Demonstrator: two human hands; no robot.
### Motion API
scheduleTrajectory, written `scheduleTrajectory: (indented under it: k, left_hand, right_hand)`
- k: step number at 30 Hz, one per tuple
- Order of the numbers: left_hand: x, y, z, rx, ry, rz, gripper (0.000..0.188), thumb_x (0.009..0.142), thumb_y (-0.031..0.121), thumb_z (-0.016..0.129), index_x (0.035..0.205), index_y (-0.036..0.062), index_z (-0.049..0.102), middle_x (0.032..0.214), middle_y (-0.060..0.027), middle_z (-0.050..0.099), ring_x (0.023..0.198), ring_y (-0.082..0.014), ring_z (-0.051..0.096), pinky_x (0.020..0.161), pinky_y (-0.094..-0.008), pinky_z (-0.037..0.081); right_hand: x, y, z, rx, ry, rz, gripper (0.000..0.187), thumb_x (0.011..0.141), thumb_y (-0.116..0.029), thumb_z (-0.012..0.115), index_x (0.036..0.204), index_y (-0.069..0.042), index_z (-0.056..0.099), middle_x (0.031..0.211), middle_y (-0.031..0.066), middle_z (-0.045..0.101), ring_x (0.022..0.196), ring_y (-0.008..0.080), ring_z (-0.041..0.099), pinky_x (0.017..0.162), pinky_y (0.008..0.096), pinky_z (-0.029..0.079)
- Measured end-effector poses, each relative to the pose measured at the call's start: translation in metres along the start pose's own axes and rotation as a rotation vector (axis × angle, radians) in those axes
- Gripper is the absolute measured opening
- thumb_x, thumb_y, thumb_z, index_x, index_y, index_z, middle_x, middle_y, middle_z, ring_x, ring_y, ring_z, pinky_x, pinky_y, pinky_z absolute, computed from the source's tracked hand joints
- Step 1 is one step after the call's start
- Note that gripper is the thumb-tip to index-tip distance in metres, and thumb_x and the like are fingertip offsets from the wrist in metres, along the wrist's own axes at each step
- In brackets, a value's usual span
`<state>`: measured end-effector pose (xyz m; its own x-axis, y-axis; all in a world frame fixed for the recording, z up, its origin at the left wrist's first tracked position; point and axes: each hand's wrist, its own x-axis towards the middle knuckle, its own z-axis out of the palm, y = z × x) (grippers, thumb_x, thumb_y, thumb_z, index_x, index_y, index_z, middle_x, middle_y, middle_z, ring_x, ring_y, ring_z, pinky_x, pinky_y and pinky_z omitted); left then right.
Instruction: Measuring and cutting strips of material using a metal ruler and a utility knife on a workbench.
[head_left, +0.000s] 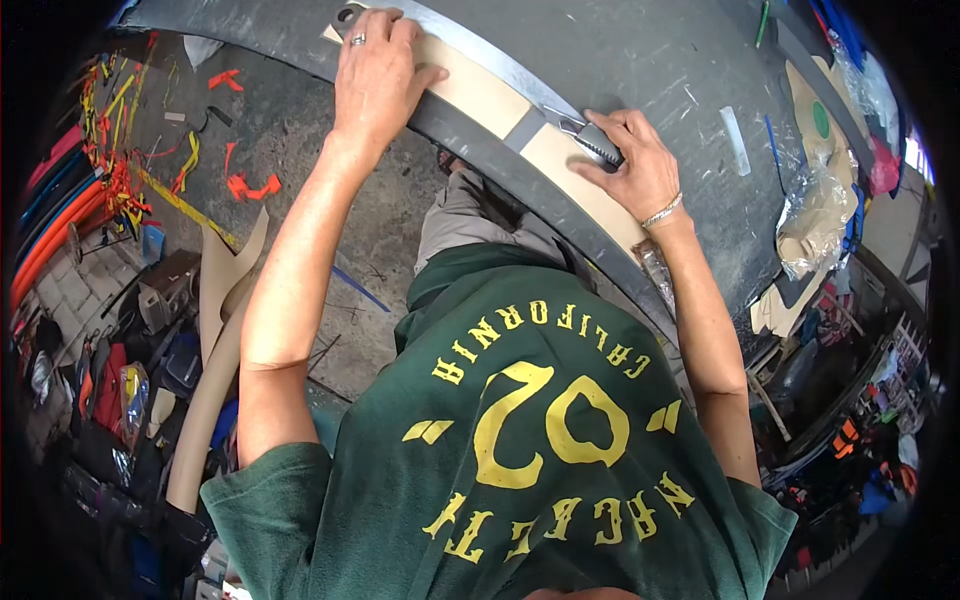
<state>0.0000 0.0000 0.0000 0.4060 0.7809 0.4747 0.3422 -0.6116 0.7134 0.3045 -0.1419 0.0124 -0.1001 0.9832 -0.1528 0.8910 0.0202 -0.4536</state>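
A long metal ruler (480,58) with a round hole at its left end lies along tan cardboard (470,88) on the dark tabletop. My left hand (378,75) presses down near the ruler's left end, fingers flat and thumb spread out. In my right hand (640,165) is a utility knife (598,145) with a ridged dark grip, its front end pointing left beside the ruler's lower edge. Under the right hand lies a second tan cardboard piece (570,172), parted from the first by a grey band. The fingers partly hide the knife.
The table's near edge (490,160) runs close to my body. To the right lie a clear plastic strip (735,140) and crumpled plastic (815,225) over cardboard. Orange scraps (250,187) litter the floor at left, near a rolled tan sheet (212,400).
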Motion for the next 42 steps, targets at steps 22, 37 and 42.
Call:
scheduleTrajectory:
  k: [22,37,42]
  left_hand:
    - [-0.023,0.055,0.081,0.622,-0.103,-0.444,0.056,0.094,0.037,0.070,0.134,-0.0017,0.062,0.140,-0.0311,0.051,0.129,-0.0487,0.050,0.111,-0.0503,0.043]
    - [-0.025,0.058,0.088,0.583,-0.083,-0.565,0.066,0.091,0.043,0.074,0.140,0.0005,0.060,0.151,-0.0329,0.043,0.141,-0.0501,0.041,0.117,-0.0514,0.038]
    - [-0.029,0.052,0.088,0.579,-0.066,-0.522,0.066,0.091,0.044,0.074,0.140,0.0010,0.060,0.151,-0.0321,0.043,0.142,-0.0495,0.040,0.117,-0.0522,0.037]
  right_hand:
    - [-0.035,0.051,-0.016,0.137,-0.029,0.001,0.038,0.080,-0.028,0.086,0.110,-0.008,0.074,0.101,0.0099,0.071,0.090,0.0308,0.070,0.079,0.0381,0.055]
    - [-0.033,0.048,-0.022,0.231,-0.025,-0.016,0.035,0.078,-0.015,0.089,0.107,-0.003,0.074,0.095,0.0126,0.070,0.080,0.0263,0.070,0.074,0.0323,0.054]
    - [-0.033,0.049,-0.021,0.251,-0.015,-0.043,0.034,0.077,-0.013,0.089,0.105,-0.001,0.073,0.093,0.0128,0.070,0.079,0.0258,0.069,0.073,0.0322,0.054]
